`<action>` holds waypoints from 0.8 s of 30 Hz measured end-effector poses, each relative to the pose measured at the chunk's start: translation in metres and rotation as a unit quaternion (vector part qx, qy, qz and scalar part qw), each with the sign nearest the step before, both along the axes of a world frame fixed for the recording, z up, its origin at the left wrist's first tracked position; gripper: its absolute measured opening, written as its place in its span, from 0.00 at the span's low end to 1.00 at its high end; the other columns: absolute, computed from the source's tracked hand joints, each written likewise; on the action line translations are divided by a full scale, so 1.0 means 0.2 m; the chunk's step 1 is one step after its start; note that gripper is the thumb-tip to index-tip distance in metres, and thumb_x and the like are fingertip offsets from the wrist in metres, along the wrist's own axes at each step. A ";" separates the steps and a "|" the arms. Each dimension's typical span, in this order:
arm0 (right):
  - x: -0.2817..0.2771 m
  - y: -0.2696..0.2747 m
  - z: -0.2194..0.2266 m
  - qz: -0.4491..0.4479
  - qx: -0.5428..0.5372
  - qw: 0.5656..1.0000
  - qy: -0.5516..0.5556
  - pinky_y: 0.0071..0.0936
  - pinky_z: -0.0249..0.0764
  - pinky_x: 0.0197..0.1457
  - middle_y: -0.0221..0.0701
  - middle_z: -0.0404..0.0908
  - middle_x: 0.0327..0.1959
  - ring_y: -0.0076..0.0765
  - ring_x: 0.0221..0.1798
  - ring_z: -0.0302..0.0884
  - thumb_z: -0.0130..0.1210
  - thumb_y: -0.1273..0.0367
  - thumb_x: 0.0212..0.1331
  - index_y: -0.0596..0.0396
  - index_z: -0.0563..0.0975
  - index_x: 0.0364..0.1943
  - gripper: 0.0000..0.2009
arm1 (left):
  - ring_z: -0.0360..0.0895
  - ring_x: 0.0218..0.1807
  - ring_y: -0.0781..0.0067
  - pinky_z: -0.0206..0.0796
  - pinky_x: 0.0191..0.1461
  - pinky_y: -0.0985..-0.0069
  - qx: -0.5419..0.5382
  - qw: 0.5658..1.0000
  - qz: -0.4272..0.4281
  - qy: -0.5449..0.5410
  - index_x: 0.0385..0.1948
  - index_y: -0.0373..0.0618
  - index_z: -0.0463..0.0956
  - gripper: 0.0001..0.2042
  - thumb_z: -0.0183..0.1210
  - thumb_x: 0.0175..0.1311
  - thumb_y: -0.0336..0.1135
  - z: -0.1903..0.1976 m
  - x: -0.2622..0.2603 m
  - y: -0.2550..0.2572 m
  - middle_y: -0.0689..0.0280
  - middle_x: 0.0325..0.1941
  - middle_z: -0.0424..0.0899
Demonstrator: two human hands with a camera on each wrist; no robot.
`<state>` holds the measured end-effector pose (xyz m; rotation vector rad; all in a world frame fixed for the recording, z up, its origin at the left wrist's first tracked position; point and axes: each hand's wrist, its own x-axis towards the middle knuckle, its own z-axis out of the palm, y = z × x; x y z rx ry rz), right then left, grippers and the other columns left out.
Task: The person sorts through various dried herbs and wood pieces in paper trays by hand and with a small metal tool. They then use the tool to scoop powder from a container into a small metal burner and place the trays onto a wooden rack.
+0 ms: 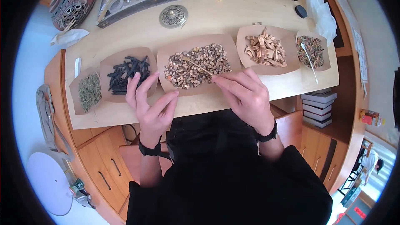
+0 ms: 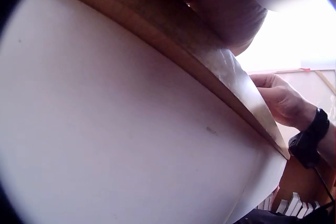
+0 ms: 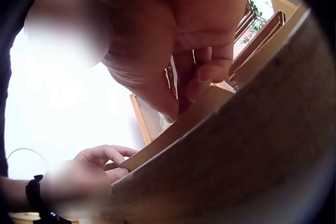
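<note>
In the head view my right hand [image 1: 248, 98] pinches the end of a slender brass-coloured spoon [image 1: 195, 63], whose flattened tip lies over a heap of brown and pale seed-like pieces [image 1: 208, 54]. That heap sits on a curled brown paper [image 1: 164, 52]. My left hand [image 1: 151, 114] holds nothing; its fingers are loosely spread by the front edges of this paper and the one to its left, with black dried strips [image 1: 129, 73]. The right wrist view shows the right hand [image 3: 178, 40] with thumb and fingertips together close over the edge.
Green dried herb [image 1: 89, 92] lies far left. Pale wood-like slices [image 1: 266, 49] and a mixed heap [image 1: 310, 52] with a white stick [image 1: 309, 62] lie right. Behind are a pierced metal lid [image 1: 173, 16], a grey tray [image 1: 146, 3] and a patterned pot [image 1: 73, 4].
</note>
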<state>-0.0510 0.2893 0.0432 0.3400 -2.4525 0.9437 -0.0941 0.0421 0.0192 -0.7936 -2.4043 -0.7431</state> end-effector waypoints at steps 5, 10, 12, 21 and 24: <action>0.02 0.03 0.01 -0.029 0.080 0.996 -0.006 0.29 0.78 0.45 0.28 0.81 0.42 0.35 0.43 0.78 0.62 0.73 0.46 0.54 0.84 0.44 0.17 | 0.62 0.73 0.46 0.53 0.75 0.51 -0.020 1.000 0.010 0.007 0.28 0.58 0.87 0.12 0.73 0.43 0.25 0.02 0.01 0.01 0.61 0.62 0.79; 0.13 0.16 0.13 -0.050 0.027 0.998 0.014 0.31 0.80 0.45 0.30 0.84 0.43 0.37 0.43 0.81 0.66 0.75 0.49 0.52 0.85 0.44 0.15 | 0.61 0.73 0.44 0.53 0.75 0.50 -0.029 1.000 0.002 0.006 0.30 0.55 0.86 0.13 0.72 0.43 0.23 0.01 0.02 0.01 0.60 0.63 0.78; 0.20 0.30 0.14 -0.128 -0.005 0.989 0.070 0.32 0.81 0.45 0.33 0.85 0.44 0.38 0.44 0.83 0.68 0.74 0.53 0.51 0.85 0.44 0.12 | 0.59 0.74 0.44 0.52 0.76 0.50 -0.032 0.999 0.005 -0.003 0.32 0.55 0.86 0.14 0.72 0.43 0.23 0.01 0.01 0.00 0.60 0.64 0.78; 0.46 0.85 -0.05 -0.477 -0.176 0.861 -0.004 0.17 0.67 0.28 0.30 0.82 0.36 0.18 0.28 0.72 0.59 0.66 0.70 0.61 0.78 0.57 0.16 | 0.55 0.76 0.42 0.50 0.75 0.47 -0.056 0.998 0.022 0.012 0.42 0.55 0.86 0.18 0.74 0.44 0.33 0.02 0.01 0.01 0.57 0.67 0.74; 0.47 0.86 -0.03 -0.407 -0.367 0.830 -0.108 0.16 0.72 0.31 0.30 0.82 0.34 0.19 0.30 0.77 0.57 0.66 0.72 0.59 0.75 0.60 0.17 | 0.55 0.76 0.41 0.50 0.75 0.47 -0.065 0.998 0.021 0.014 0.43 0.54 0.85 0.20 0.74 0.44 0.34 0.02 0.00 0.01 0.57 0.68 0.73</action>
